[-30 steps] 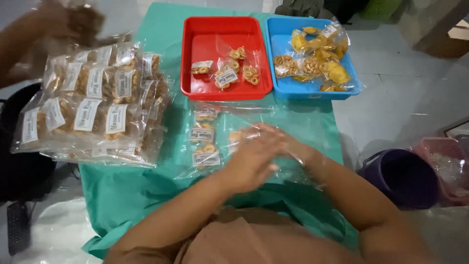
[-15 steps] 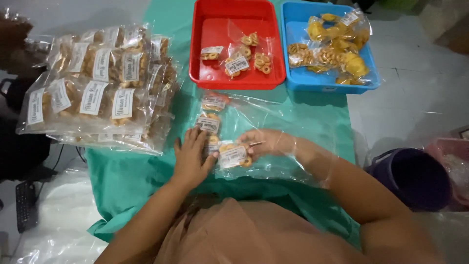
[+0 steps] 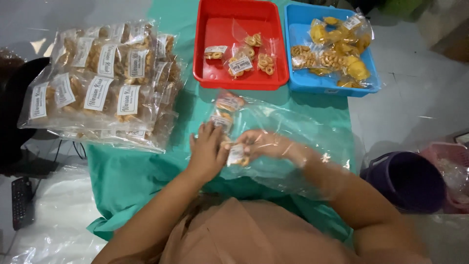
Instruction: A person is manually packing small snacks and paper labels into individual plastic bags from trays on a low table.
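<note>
Right hand (image 3: 261,143), inside the big clear bag (image 3: 293,142), pinches a snack packet (image 3: 237,155); left hand (image 3: 207,151) lies open on the packets already in, with more left in the red tray (image 3: 207,73).

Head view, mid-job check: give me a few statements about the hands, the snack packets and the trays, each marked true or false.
1. The right hand is inside a large clear plastic bag and holds a small labelled snack packet. True.
2. The left hand rests on the red tray. False: it is on the outside of the clear bag, beside the packet.
3. The red tray holds a few small packets of ring snacks. True.
4. The blue tray lies left of the red one. False: it lies on its right.
5. The stack of filled bags lies in the purple bucket. False: it lies at the table's left edge.
</note>
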